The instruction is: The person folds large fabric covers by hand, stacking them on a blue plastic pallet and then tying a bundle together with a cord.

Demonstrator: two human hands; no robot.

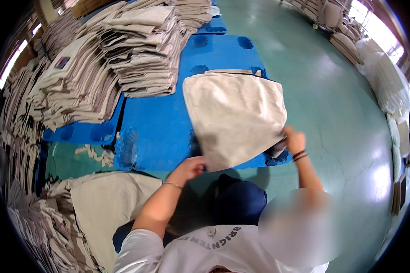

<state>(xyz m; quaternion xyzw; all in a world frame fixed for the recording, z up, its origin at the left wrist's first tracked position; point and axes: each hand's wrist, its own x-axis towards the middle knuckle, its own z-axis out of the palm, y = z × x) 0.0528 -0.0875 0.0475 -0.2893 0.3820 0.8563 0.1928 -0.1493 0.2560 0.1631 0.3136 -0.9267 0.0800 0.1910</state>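
A cream-coloured piece of fabric (pixel 239 113), shaped roughly like a cushion cover, spreads over the right part of a blue plastic pallet (pixel 159 132). My left hand (pixel 190 169) closes on its near left corner. At the right corner, my right hand (pixel 295 139) grips the edge with the fingers bent round it. The near part of the fabric is slightly smeared by motion. Beneath its far edge shows a strip of another beige layer (pixel 230 71). A dark patch of something peeks out below the right corner, too unclear to name.
Tall stacks of folded beige fabric (pixel 143 50) stand on the pallets at far left, with a small dark object (pixel 62 62) on one. More fabric (pixel 109 193) lies by my left arm. Cream scraps (pixel 95 154) lie on the green floor (pixel 337 123). Plastic-wrapped bundles (pixel 385 75) line the right.
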